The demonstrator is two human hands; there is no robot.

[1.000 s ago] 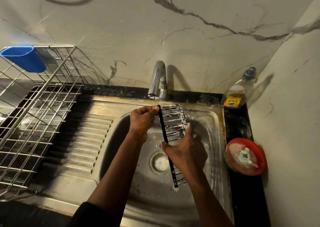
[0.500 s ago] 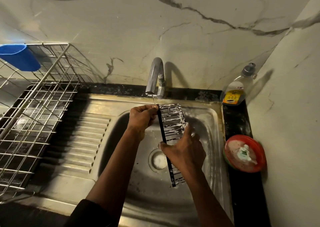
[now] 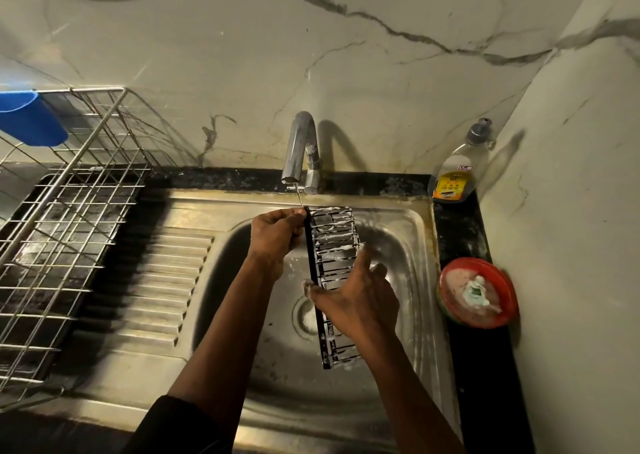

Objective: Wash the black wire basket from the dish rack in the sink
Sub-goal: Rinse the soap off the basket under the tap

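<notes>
Black wire basket point(image 3: 334, 242) is held over the sink point(image 3: 408, 245) bowl, above the drain point(image 3: 306, 315), long axis running near-far, white suds on the wires. Left grip point(image 3: 273, 235) is clenched round the far end of its black side bar, fingers curled over the top. Right grip point(image 3: 356, 301) clasps the basket at mid-length, thumb on the left bar, fingers reaching over the wires to the right side. Tap point(image 3: 301, 148) runs a thin stream that lands at the basket's far end, right by the left fingertips. Dish rack point(image 3: 69, 228) sits on the left over the drainboard point(image 3: 156, 280), with a blue cup point(image 3: 31, 121) hung on its far rim. On the black bench point(image 3: 485, 367) right of the sink: soap bottle point(image 3: 453, 173) in the far corner, red dish point(image 3: 478, 294) nearer, holding soapy residue and a pale scrub pad.
</notes>
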